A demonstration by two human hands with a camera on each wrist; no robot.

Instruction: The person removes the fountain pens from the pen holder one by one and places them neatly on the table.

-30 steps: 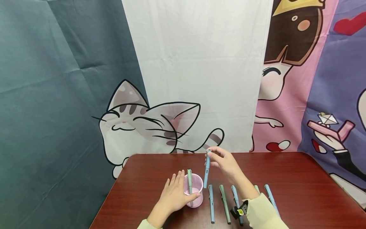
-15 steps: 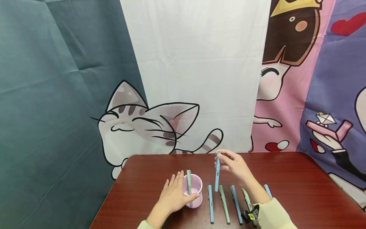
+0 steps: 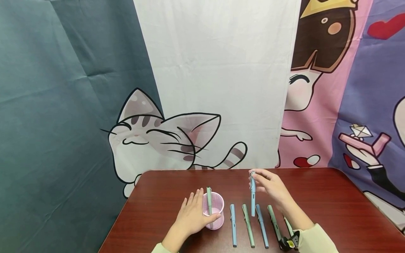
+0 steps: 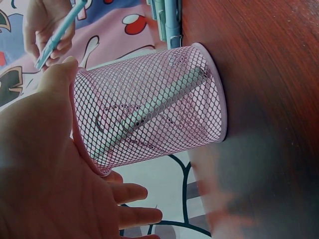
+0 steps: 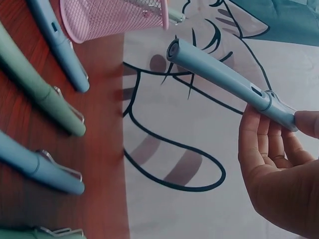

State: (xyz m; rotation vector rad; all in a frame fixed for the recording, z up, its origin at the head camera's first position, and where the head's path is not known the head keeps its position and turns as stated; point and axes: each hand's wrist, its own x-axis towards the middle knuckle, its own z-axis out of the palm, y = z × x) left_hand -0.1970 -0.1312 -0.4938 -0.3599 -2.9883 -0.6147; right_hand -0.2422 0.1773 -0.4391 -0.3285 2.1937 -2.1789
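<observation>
A pink mesh pen cup (image 3: pixel 217 222) stands upright on the table, one light green pen (image 3: pixel 209 196) leaning inside it. Against the cup's left side rests my left hand (image 3: pixel 193 218), its fingers straight and the thumb reaching across the front; the left wrist view shows the palm at the rim (image 4: pixel 89 162). To the right, above the table, my right hand (image 3: pixel 271 186) pinches a light blue pen (image 3: pixel 253 198) near its clip end, between thumb and fingertips. The pen hangs almost upright, its other end pointing down and free.
Right of the cup, a row of pens lies on the dark red table (image 3: pixel 164 196): a blue pen (image 3: pixel 233 225), a green pen (image 3: pixel 248 225), another blue pen (image 3: pixel 262 226), a dark green pen (image 3: pixel 274 223) and a light green pen (image 3: pixel 288 225) partly hidden by my right wrist.
My right hand has moved right and slightly down, away from the cup, carrying the light blue pen over the row. A blue pen at the row's right end no longer shows. My left hand stays put.
</observation>
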